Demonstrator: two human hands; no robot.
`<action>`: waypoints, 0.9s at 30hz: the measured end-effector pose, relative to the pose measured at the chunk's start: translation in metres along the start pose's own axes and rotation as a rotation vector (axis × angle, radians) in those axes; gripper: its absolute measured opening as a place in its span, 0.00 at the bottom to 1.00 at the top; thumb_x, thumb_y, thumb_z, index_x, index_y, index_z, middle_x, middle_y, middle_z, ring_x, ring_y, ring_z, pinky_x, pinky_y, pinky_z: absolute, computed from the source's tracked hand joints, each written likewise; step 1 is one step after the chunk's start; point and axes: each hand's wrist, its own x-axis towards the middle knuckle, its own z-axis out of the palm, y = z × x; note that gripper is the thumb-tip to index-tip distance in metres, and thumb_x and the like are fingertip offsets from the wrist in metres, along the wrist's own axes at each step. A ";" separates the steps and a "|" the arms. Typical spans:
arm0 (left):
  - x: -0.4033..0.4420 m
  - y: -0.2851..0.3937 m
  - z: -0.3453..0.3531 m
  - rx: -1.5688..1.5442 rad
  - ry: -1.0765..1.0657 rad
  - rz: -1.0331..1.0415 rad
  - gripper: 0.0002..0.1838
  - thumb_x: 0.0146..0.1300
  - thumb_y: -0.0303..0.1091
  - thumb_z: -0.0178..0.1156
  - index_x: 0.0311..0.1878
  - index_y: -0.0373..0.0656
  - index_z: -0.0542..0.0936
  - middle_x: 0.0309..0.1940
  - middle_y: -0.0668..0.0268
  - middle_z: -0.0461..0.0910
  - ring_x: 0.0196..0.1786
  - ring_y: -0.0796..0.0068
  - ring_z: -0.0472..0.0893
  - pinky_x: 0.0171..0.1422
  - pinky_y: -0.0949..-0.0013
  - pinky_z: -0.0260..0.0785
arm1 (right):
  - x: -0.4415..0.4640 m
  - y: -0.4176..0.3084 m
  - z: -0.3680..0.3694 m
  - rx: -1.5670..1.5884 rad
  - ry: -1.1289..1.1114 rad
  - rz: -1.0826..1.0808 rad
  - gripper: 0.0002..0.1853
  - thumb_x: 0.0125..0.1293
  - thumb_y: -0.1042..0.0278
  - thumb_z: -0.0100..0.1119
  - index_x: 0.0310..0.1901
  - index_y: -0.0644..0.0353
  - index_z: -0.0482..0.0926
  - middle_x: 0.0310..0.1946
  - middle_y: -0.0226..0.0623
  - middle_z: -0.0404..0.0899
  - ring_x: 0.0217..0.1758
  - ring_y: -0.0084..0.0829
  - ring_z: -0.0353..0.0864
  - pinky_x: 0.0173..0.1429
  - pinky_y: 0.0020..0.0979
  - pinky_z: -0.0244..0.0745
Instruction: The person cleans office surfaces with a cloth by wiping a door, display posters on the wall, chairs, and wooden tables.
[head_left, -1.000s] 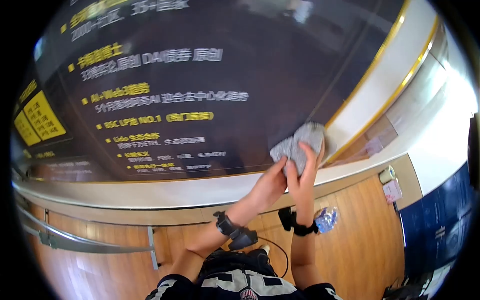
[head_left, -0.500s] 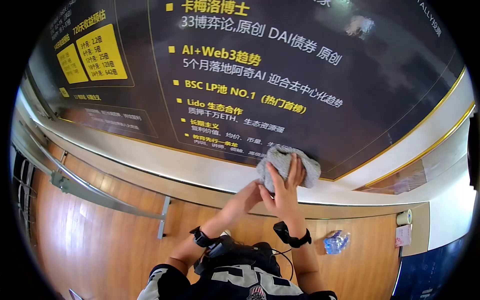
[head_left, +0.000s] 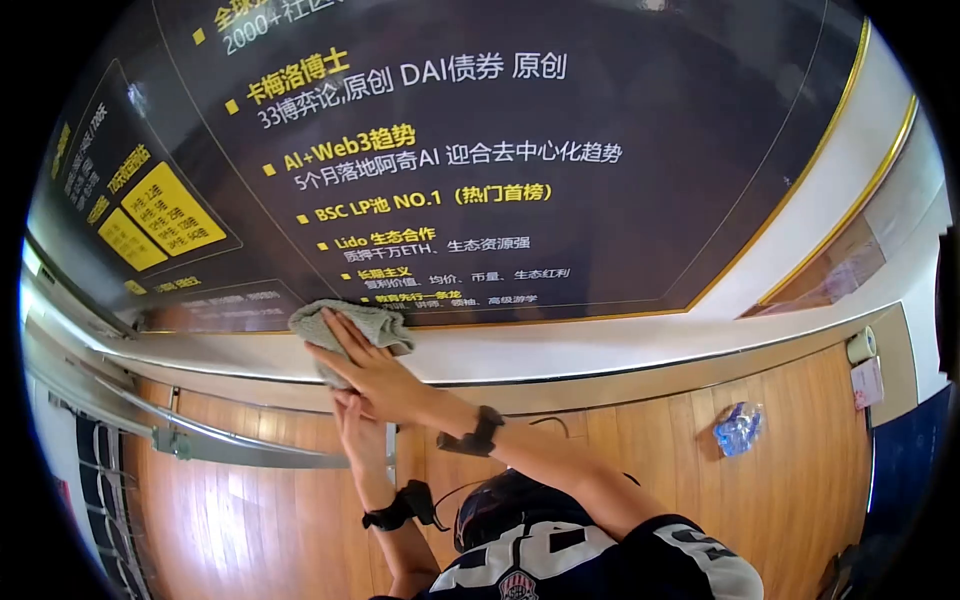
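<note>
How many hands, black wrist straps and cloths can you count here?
Hands: 2 (left hand, right hand)
Black wrist straps: 2 (left strap, right strap)
Cloths: 1 (grey cloth, under the right hand)
Total: 5

Below you is a brown wood floor (head_left: 640, 490), and on it lies what looks like a clear and blue plastic bag (head_left: 738, 431).
</note>
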 end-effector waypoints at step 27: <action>-0.067 -0.163 0.264 0.815 -1.404 0.757 0.27 0.58 0.41 0.55 0.60 0.41 0.69 0.63 0.50 0.62 0.67 0.46 0.58 0.68 0.50 0.50 | -0.249 0.025 -0.205 0.642 1.484 0.456 0.34 0.71 0.53 0.40 0.71 0.53 0.39 0.69 0.40 0.48 0.70 0.35 0.53 0.69 0.37 0.56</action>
